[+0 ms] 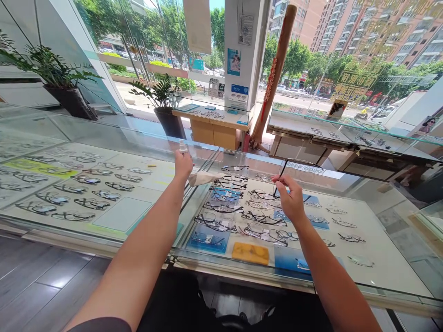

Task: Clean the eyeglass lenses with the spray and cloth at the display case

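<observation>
My left hand (184,163) is closed around a small bottle with a clear and white top (183,146), which sticks up above the fist; its lower part is hidden. My right hand (290,196) pinches a dark-framed pair of glasses (283,171) by one temple, holding it up over the counter. Just right of the left hand, a beige cloth (204,179) lies on the glass top. Between and below my hands are rows of glasses (223,207) in the display case. An orange-yellow cloth (249,253) lies near the front edge.
The glass counter (391,272) spans the view, with more glasses (92,203) at left. A white sign strip (304,167) stands behind the right hand. Beyond are a potted plant (168,108), a wooden post (273,76), and another display case (311,131) by the windows.
</observation>
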Demonstrator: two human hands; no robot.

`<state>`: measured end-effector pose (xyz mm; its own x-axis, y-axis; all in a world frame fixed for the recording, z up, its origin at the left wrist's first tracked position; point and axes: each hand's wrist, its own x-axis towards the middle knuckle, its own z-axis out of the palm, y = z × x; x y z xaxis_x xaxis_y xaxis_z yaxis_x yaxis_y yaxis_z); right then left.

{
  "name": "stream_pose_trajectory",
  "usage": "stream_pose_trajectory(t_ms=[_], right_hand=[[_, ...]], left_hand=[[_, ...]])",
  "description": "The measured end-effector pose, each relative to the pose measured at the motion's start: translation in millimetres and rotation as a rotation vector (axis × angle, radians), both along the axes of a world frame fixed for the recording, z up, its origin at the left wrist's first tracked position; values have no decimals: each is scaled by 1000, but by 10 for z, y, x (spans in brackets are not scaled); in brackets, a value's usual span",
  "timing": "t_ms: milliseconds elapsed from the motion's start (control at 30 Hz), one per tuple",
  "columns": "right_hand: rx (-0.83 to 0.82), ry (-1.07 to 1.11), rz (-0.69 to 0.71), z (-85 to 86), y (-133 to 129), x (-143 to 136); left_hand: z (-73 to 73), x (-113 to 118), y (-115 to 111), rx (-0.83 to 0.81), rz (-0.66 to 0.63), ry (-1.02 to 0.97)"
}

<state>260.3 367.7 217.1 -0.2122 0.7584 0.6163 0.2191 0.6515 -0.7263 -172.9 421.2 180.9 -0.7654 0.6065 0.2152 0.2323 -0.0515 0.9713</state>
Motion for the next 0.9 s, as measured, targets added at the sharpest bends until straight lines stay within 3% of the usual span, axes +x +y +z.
stream_pose_trajectory(t_ms=[133, 267, 367, 500, 600, 700, 900], right_hand=[[9, 2, -7, 19, -4, 2], [10, 0, -13, 28, -19, -6], [-4, 4, 5, 38, -37, -19], [-33, 21, 48, 62, -57, -36], [-80, 67, 92, 64, -57, -40], [-119, 104, 143, 58, -60, -46], [-230, 210, 236, 206, -92, -104]], left_hand=[[219, 224, -59, 93, -117, -54], [444, 616, -175, 165, -331, -114], [593, 979, -331, 169, -587, -215], [752, 1386, -581, 156, -1082, -541], [806, 1575, -720, 89, -1288, -641], [804, 1692, -794, 60, -1349, -670], [814, 1833, -799, 111, -1238, -567]])
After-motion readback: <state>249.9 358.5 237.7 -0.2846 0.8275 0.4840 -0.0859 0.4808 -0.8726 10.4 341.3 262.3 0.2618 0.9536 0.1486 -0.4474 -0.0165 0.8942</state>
